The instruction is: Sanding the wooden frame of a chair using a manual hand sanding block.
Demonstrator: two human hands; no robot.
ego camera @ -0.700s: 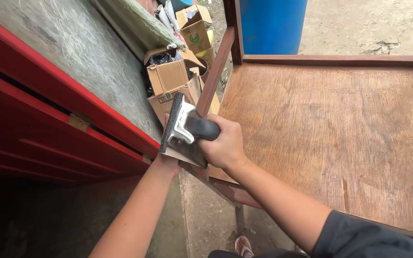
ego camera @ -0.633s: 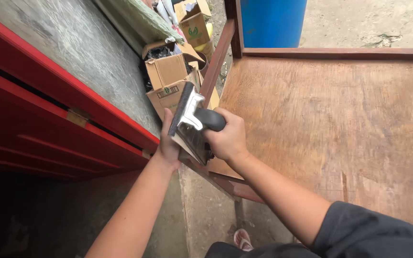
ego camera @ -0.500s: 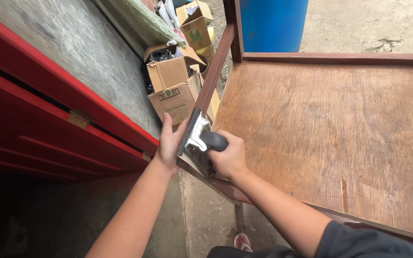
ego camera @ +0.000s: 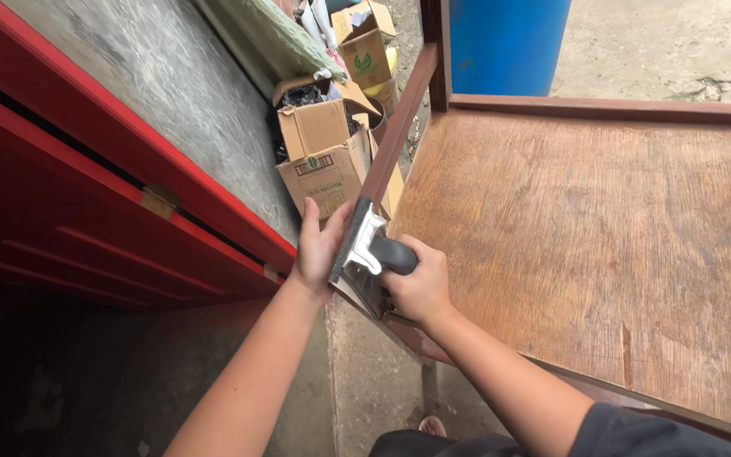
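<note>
1. The right hand is closed around the black handle of a metal sanding block, held on edge against the side rail of a wooden table.
2. The left hand lies flat, fingers together, pressed on the block's outer face.
3. To the left stands a red cabinet.
4. Farther off sit cardboard boxes and a blue barrel.

The worktop is lying to the right. A hand sander is sitting against the worktop's left edge, the right hand on its handle, the left hand just left of it. Cardboard boxes are standing left of the worktop, a barrel behind it.
</note>
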